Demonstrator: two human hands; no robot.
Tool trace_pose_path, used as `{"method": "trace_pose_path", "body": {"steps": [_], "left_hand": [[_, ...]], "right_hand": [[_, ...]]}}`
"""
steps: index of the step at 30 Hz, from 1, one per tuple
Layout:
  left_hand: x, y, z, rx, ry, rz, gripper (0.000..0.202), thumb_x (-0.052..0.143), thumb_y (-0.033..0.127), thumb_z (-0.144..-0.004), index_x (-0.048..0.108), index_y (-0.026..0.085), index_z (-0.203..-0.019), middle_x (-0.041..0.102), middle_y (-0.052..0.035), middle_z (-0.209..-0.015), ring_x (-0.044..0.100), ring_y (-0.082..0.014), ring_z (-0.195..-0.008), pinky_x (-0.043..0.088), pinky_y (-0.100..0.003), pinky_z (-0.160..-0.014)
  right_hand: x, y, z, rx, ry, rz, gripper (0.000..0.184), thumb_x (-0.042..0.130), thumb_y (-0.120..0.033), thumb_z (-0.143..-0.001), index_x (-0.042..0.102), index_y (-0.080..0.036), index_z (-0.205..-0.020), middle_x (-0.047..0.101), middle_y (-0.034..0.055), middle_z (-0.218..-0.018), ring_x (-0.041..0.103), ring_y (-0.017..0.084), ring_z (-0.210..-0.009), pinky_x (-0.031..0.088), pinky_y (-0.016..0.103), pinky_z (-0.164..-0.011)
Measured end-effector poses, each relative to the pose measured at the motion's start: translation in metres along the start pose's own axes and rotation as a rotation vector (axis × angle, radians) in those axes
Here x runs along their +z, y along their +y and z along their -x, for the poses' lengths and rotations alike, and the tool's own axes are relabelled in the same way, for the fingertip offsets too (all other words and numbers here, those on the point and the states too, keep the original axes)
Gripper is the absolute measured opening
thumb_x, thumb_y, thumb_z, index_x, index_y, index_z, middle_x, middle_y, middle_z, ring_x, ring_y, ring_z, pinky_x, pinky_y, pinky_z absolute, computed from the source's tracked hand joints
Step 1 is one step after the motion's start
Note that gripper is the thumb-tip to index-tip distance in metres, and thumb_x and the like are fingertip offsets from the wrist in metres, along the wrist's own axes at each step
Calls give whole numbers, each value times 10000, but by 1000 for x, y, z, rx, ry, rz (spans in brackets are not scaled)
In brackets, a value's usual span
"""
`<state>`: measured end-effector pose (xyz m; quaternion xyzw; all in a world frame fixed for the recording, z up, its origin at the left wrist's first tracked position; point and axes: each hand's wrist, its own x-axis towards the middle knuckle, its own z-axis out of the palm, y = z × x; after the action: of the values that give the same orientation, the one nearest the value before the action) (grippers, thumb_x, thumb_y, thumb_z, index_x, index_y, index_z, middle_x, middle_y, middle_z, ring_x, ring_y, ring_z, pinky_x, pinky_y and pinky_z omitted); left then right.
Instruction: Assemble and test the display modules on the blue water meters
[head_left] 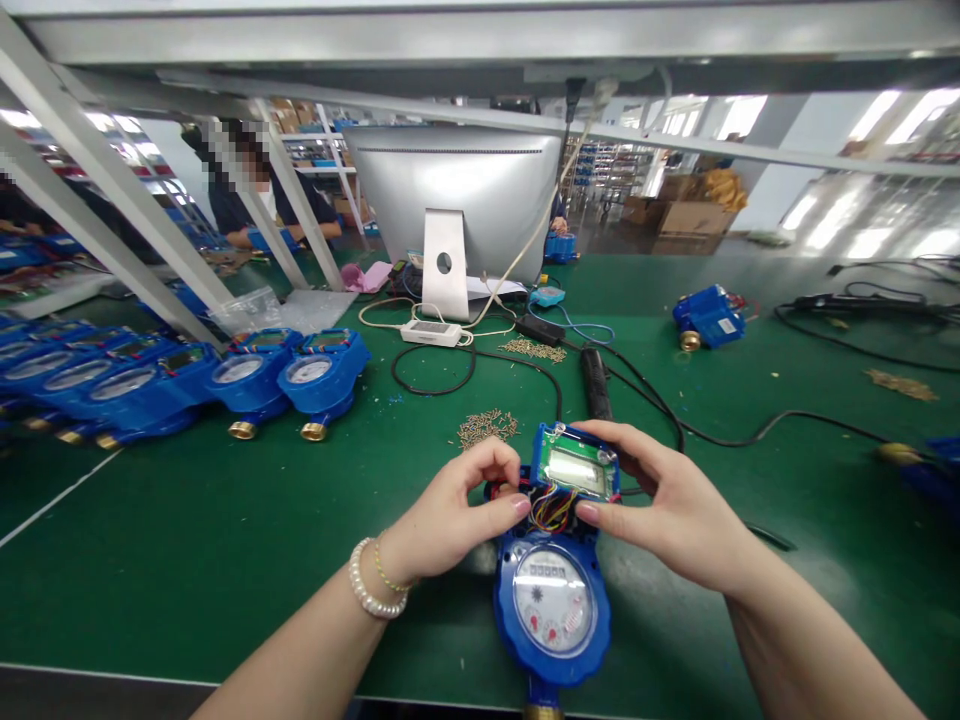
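Note:
A blue water meter (553, 605) with a round dial lies on the green bench just in front of me. Above its dial sits a green display board (576, 467) in a blue frame, tied to the meter by coloured wires (553, 508). My right hand (660, 505) grips the board by its top and right edge, thumb at the lower corner. My left hand (457, 510), with a pearl bracelet at the wrist, is curled with its fingertips pinched at the wires on the board's left side.
A row of finished blue meters (247, 378) lines the left of the bench. Piles of small brass screws (487, 427) lie ahead, with black cables, a white adapter (431, 332) and a monitor's back (457, 200). Another meter (709, 318) rests far right. A person works behind at left.

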<state>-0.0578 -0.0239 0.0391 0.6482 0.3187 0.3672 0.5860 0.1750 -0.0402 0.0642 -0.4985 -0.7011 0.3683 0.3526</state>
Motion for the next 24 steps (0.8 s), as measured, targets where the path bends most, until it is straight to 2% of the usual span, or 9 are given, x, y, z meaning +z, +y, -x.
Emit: {"method": "trace_pose_path", "body": {"steps": [4, 8, 14, 24], "left_hand": [[-5, 1, -3, -22, -21, -15, 167, 660, 287, -812, 662, 179, -939, 598, -20, -842, 501, -146, -771, 393, -279, -732], [-7, 5, -7, -53, -44, -35, 139, 681, 285, -782, 746, 169, -826, 620, -36, -764, 512, -161, -735, 377, -291, -692], [-2, 7, -9, -103, -25, 27, 154, 690, 307, -759, 745, 167, -725, 550, -12, -674, 465, -137, -665, 341, -271, -626], [13, 5, -7, -166, 124, 112, 185, 731, 323, -715, 714, 144, -672, 566, -18, -678, 481, -137, -649, 352, -280, -616]], "right_hand": [[6, 2, 5, -67, 94, 39, 557, 742, -299, -735, 520, -249, -1243, 607, 60, -1232, 605, 247, -1105, 494, 410, -985], [8, 2, 7, -100, 140, 124, 551, 724, -307, -756, 500, -279, -1259, 592, 48, -1244, 596, 248, -1113, 491, 423, -986], [8, 0, 5, -96, 140, 157, 551, 722, -313, -756, 497, -276, -1258, 596, 47, -1229, 599, 247, -1097, 490, 429, -981], [9, -4, 6, -127, 168, 223, 531, 711, -309, -752, 517, -230, -1239, 613, 74, -1204, 606, 257, -1078, 503, 413, -952]]}}
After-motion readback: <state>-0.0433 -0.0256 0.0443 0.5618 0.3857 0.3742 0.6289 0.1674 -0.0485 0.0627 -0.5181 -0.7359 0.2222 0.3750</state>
